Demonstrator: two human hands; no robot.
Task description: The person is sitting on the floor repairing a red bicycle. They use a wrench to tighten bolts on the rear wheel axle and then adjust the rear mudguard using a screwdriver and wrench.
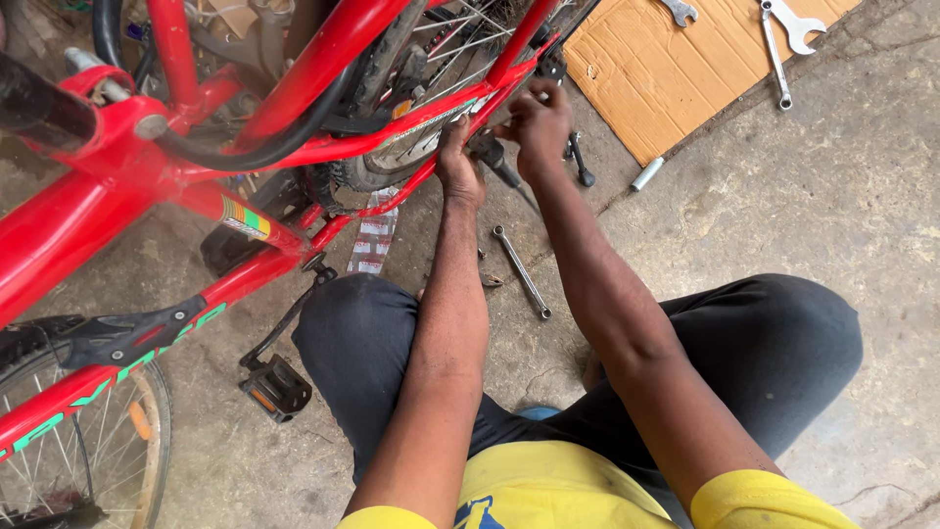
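Head view. A red bike frame (294, 69) stands over a rough concrete floor (783, 216); the person crouches beside it, knees in dark trousers, sleeves yellow. Both hands work at the rear wheel's hub end, where the thin red stays (509, 59) meet. The left hand (458, 162) is closed around the lower stay, just beside the tyre (377, 171). The right hand (539, 122) is curled over a small dark fitting at the axle; whether it grips a tool or the fitting itself cannot be told, since the fingers cover it.

Risks, as a judgement: the fingers sit close to taut steel spokes (460, 29) and the chain side of the wheel, so a slip off a tight fastener could drive the knuckles into them. The frame looks unsupported; a hard pull could tip it toward the knees. The pedal (277, 388), blocky with an amber reflector, hangs just beside the left knee.

Materials: glossy painted tube, matt black rubber tyre and hose, bright plated steel. A slim spanner (522, 272) lies on the floor between the forearms. Two more spanners (783, 39) rest on a sheet of corrugated cardboard (646, 78), well apart from the hands. A short pale tube (647, 173) lies at the cardboard's edge.
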